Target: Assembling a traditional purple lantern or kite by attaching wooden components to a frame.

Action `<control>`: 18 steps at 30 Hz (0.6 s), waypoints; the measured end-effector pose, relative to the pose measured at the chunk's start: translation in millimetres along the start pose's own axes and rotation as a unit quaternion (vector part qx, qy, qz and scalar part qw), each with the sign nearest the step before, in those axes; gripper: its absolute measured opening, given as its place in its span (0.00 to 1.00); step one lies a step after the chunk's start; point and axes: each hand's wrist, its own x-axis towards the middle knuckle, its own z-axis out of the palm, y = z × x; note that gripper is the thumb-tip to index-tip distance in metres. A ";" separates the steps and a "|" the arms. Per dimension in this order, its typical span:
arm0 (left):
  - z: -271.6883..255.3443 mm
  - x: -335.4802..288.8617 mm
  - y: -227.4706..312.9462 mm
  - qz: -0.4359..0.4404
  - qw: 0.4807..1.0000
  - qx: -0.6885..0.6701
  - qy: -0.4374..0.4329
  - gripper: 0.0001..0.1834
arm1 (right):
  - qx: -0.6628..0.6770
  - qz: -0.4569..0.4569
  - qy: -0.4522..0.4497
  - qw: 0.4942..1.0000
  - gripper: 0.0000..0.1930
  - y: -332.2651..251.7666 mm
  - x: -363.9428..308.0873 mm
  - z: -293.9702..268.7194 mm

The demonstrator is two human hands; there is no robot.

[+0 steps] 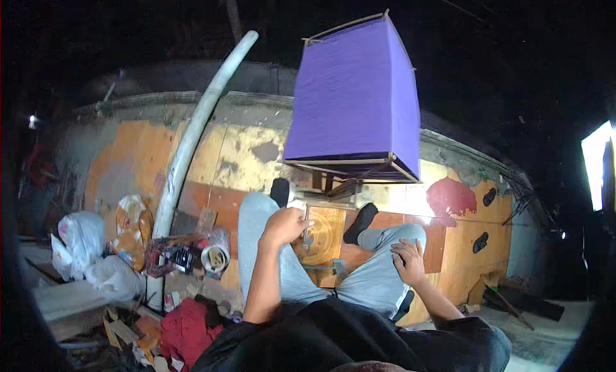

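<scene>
Head view: cloth (346, 96) covers two sides, frame (391, 158) seems bare beneath; your right hand (409, 260) apart, left hand (284, 227) indeterminable.

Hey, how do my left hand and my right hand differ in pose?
Your left hand has its fingers curled in; your right hand has its fingers loosely spread.
Your left hand sits higher in the picture, by the left knee; your right hand lies lower, at the right leg.
Both are bare.
</scene>
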 end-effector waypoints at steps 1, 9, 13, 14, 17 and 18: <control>-4.1 -2.2 10.6 0.010 1.000 0.015 0.003 0.18 | 0.014 0.013 0.047 0.999 0.08 7.5 -9.6 4.5; 31.2 -28.6 101.3 0.085 0.982 -0.165 0.015 0.18 | 0.133 0.364 0.243 0.889 0.27 41.4 -23.6 25.6; 91.2 -5.8 136.9 0.122 0.926 -0.348 -0.079 0.16 | 0.317 0.483 0.213 0.788 0.39 58.4 -13.4 23.2; 108.1 3.6 144.3 0.136 0.878 -0.443 -0.123 0.15 | 0.273 0.518 0.195 0.787 0.41 59.5 -12.4 22.3; 161.0 28.6 156.0 0.077 0.861 -0.478 -0.155 0.12 | 0.215 0.510 0.192 0.811 0.40 55.2 -15.6 21.3; 177.2 36.8 153.5 0.049 0.840 -0.508 -0.184 0.12 | 0.174 0.500 0.219 0.819 0.39 51.7 -18.4 21.6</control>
